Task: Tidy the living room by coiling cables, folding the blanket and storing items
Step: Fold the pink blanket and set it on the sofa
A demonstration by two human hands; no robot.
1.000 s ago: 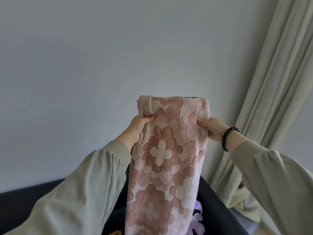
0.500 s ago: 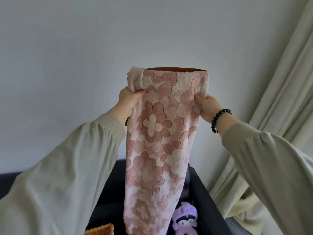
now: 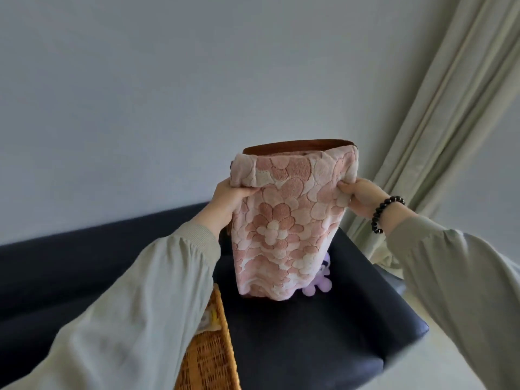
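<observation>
A pink and white flower-patterned blanket (image 3: 281, 229) hangs folded in a narrow strip in front of me, its brown underside showing along the top fold. My left hand (image 3: 228, 197) grips its upper left corner. My right hand (image 3: 361, 197), with a black bead bracelet on the wrist, grips the upper right corner. The blanket's lower end bunches just above the dark sofa (image 3: 309, 327).
A wicker basket (image 3: 209, 350) stands on the sofa by my left sleeve. A purple plush toy (image 3: 320, 280) sits on the sofa behind the blanket. Pale curtains (image 3: 439, 114) hang at the right. A plain wall rises behind.
My view has tipped downward, so the sofa, the basket and the toy show more. The hanging blanket looks shorter and its lower end now bunches near the seat. Both hands keep their grip.
</observation>
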